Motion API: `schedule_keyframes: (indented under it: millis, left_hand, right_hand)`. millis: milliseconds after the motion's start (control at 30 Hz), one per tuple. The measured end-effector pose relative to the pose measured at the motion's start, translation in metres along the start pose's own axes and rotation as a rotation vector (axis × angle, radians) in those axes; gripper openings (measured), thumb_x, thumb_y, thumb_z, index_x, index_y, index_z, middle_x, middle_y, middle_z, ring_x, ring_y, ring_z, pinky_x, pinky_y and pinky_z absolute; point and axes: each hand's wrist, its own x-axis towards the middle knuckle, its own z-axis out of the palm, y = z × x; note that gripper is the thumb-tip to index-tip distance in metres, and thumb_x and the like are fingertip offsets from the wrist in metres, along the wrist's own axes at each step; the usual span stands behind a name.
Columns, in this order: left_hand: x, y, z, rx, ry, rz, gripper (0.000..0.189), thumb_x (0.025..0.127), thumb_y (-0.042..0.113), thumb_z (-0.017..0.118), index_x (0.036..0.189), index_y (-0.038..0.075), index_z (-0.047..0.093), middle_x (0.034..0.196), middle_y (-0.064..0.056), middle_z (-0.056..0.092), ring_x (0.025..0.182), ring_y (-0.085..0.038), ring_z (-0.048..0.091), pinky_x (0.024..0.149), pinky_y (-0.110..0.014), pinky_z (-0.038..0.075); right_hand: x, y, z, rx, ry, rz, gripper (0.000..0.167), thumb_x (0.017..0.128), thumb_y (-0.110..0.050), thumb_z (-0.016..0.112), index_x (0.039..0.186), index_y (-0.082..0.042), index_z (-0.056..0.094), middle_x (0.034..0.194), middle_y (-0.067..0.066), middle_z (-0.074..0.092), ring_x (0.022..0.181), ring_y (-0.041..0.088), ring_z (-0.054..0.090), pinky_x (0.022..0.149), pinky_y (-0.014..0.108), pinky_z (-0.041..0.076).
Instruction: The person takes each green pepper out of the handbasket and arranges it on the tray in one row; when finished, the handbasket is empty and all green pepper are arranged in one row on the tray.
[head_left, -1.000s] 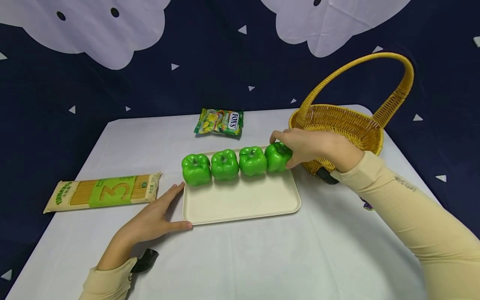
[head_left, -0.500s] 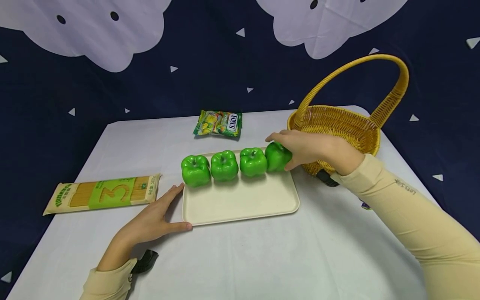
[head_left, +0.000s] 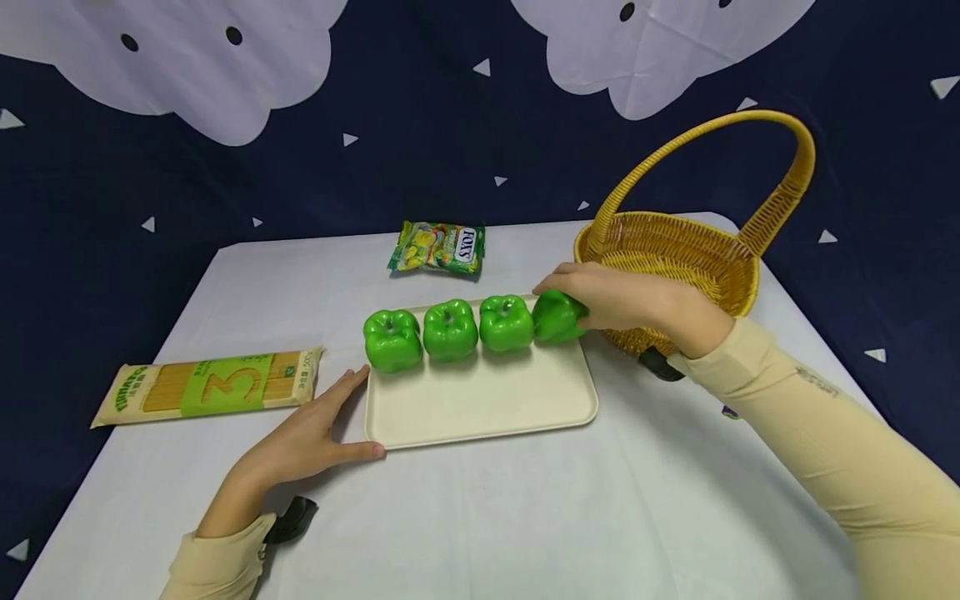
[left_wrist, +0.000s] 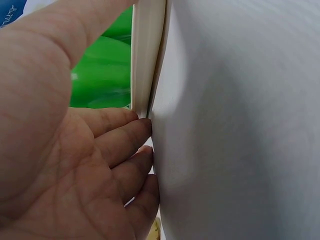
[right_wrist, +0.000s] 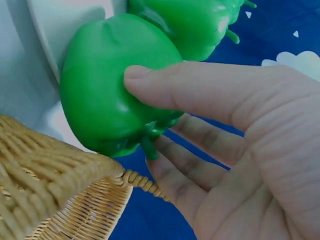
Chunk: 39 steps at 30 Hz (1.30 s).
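Note:
My right hand (head_left: 611, 292) grips a green bell pepper (head_left: 557, 318) at the right end of the cream tray (head_left: 480, 408). In the right wrist view the thumb presses this pepper's side, its stem points toward the palm, and the other fingers lie behind it. It is tipped over toward the right. Three more green bell peppers (head_left: 450, 331) stand upright in a row along the tray's back side. At the tray's left end rests my left hand (head_left: 307, 437), thumb at the front corner and fingers along the rim. The left wrist view has its fingertips (left_wrist: 145, 125) right at the tray's edge.
Right of the tray stands a yellow wicker basket (head_left: 675, 233) with a tall arched handle, close to my right hand. A FOX'S candy bag (head_left: 437, 247) lies behind the tray, and a noodle packet (head_left: 217, 385) at the left. A small purple item (head_left: 730, 412) shows beside the right sleeve.
The right hand's grip has turned the end pepper from nearly upright to tipped over toward the right. The left hand and tray have stayed in place.

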Motion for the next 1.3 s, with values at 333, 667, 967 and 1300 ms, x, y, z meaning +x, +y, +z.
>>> schedule_keyframes:
  millis: [333,667,967,1300]
  left_hand:
    - [0.0,0.0,0.001,-0.003,-0.002,0.0,0.123,0.082,0.062,0.087,0.171,0.007,0.023,0.175,-0.028,0.025,0.16,-0.054,0.027,0.125,-0.073,0.031]
    - [0.001,0.002,0.0,-0.012,-0.007,-0.008,0.123,0.082,0.062,0.088,0.172,0.008,0.022,0.175,-0.029,0.024,0.16,-0.055,0.026,0.125,-0.074,0.029]
    - [0.002,0.002,0.001,-0.017,-0.015,-0.017,0.123,0.082,0.062,0.087,0.172,0.009,0.022,0.176,-0.029,0.023,0.16,-0.055,0.025,0.124,-0.075,0.029]
    - [0.001,0.002,0.001,-0.012,-0.016,-0.03,0.124,0.082,0.063,0.087,0.172,0.008,0.021,0.176,-0.03,0.022,0.16,-0.056,0.025,0.125,-0.075,0.029]
  right_hand:
    - [0.014,-0.008,-0.004,-0.077,-0.064,0.005,0.065,0.08,0.002,0.085,0.142,-0.004,0.067,0.135,0.016,0.065,0.12,0.036,0.061,0.108,0.051,0.053]
    - [0.016,-0.009,-0.003,-0.058,-0.076,0.043,0.074,0.079,-0.004,0.087,0.148,-0.001,0.06,0.142,0.016,0.063,0.126,0.038,0.057,0.111,0.053,0.05]
    - [0.015,-0.004,0.002,0.038,-0.068,0.081,0.074,0.082,-0.004,0.085,0.15,-0.001,0.058,0.143,0.021,0.059,0.128,0.035,0.058,0.112,0.051,0.052]
    - [0.012,-0.001,0.001,0.018,-0.079,0.114,0.07,0.088,-0.014,0.084,0.151,0.001,0.058,0.143,0.02,0.06,0.12,0.03,0.06,0.105,0.047,0.055]
